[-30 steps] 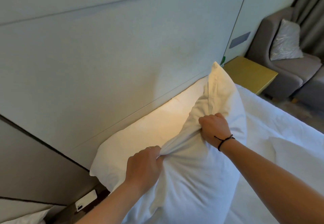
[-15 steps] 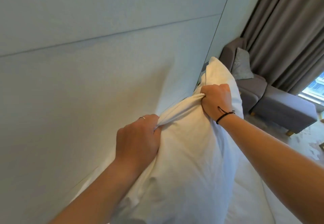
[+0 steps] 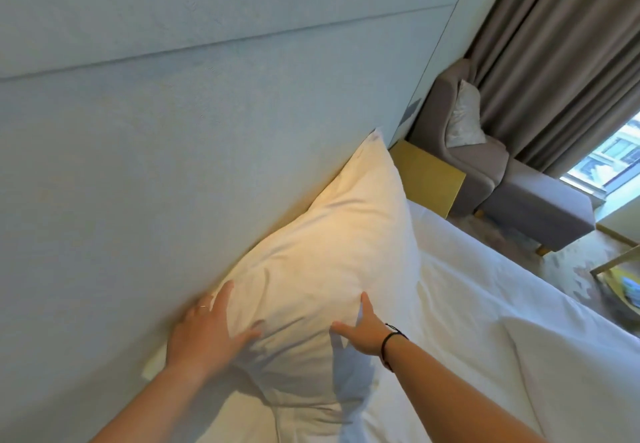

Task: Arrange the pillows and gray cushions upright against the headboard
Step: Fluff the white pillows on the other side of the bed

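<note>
A white pillow (image 3: pixel 332 252) stands upright, leaning against the pale padded headboard (image 3: pixel 156 165). My left hand (image 3: pixel 207 331) lies flat on its near left edge with fingers spread, next to the headboard. On the pillow's lower front rests my right hand (image 3: pixel 363 331), fingers apart, a black band on the wrist. Neither hand grips the fabric. A silvery gray cushion (image 3: pixel 464 117) sits on the armchair at the far right, away from the bed.
White bedding (image 3: pixel 485 321) covers the mattress to the right. A yellow bedside table (image 3: pixel 429 176) stands past the pillow. Behind it are a gray armchair (image 3: pixel 512 183), gray curtains (image 3: pixel 561 54) and a window (image 3: pixel 613 162).
Both hands have let go of the pillow's bunched top edge and now press flat on its front. The pillow has come down from the air and leans on the headboard.
</note>
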Motion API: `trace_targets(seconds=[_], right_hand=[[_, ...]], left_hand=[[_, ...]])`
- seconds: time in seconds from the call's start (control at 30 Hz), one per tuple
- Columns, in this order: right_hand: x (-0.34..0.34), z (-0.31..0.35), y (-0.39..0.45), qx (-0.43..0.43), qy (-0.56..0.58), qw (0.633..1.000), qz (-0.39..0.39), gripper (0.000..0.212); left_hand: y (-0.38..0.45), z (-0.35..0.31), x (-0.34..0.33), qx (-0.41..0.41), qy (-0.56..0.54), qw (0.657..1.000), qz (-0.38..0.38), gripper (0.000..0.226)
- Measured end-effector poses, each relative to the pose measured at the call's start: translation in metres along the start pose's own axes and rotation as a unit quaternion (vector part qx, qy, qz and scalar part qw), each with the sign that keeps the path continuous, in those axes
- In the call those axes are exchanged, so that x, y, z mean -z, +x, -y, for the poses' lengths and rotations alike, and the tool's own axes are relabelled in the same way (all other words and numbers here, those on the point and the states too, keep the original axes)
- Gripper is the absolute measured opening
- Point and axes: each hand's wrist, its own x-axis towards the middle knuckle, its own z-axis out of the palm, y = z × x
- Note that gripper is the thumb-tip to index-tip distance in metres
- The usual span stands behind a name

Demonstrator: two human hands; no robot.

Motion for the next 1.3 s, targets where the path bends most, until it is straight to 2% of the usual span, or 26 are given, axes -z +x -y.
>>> trace_targets(seconds=[0.1, 0.23, 0.3, 0.4, 0.57, 0.67, 0.77, 0.87, 0.97, 1.07, 1.3], right_hand=[[-0.014, -0.002, -0.004, -0.008, 0.041, 0.999, -0.005, 0.118], [-0.009, 0.010, -0.013, 0.015, 0.061, 0.998, -0.007, 0.111], [-0.008, 0.011, -0.018, 0.026, 0.055, 0.998, -0.009, 0.107], [-0.013, 0.010, -0.024, 0.034, 0.050, 0.998, -0.012, 0.105], [-0.022, 0.015, -0.035, 0.049, 0.051, 0.997, -0.025, 0.105], [-0.024, 0.019, -0.045, 0.055, 0.027, 0.998, -0.018, 0.100], [-0.028, 0.012, -0.059, 0.067, -0.011, 0.998, 0.004, 0.090], [-0.033, -0.016, -0.079, 0.075, -0.022, 0.997, 0.014, 0.088], [-0.032, -0.062, -0.101, 0.047, 0.003, 0.999, 0.010, 0.089], [-0.023, -0.125, -0.127, -0.009, 0.045, 0.999, -0.022, 0.088], [-0.006, -0.303, -0.199, -0.200, 0.146, 0.963, -0.103, 0.081]], left_hand=[[0.009, 0.002, 0.008, -0.002, -0.047, 0.999, -0.022, 0.095], [0.006, 0.001, 0.013, -0.007, 0.002, 1.000, 0.016, 0.052], [0.002, 0.000, 0.015, -0.022, 0.007, 1.000, 0.009, 0.028], [-0.002, -0.002, 0.030, -0.067, 0.018, 0.997, -0.020, 0.008], [-0.006, -0.003, 0.079, -0.093, 0.061, 0.986, -0.123, 0.006], [-0.012, -0.004, 0.089, -0.068, 0.077, 0.986, -0.131, 0.005], [-0.020, -0.008, 0.082, -0.070, 0.107, 0.983, -0.130, 0.027], [-0.032, -0.029, 0.062, -0.137, 0.153, 0.970, -0.133, 0.053], [-0.049, -0.067, 0.032, -0.221, 0.138, 0.960, -0.105, 0.057], [-0.071, -0.111, -0.004, -0.291, 0.103, 0.950, -0.045, 0.059], [-0.128, -0.192, -0.090, -0.335, 0.039, 0.936, 0.096, 0.049]])
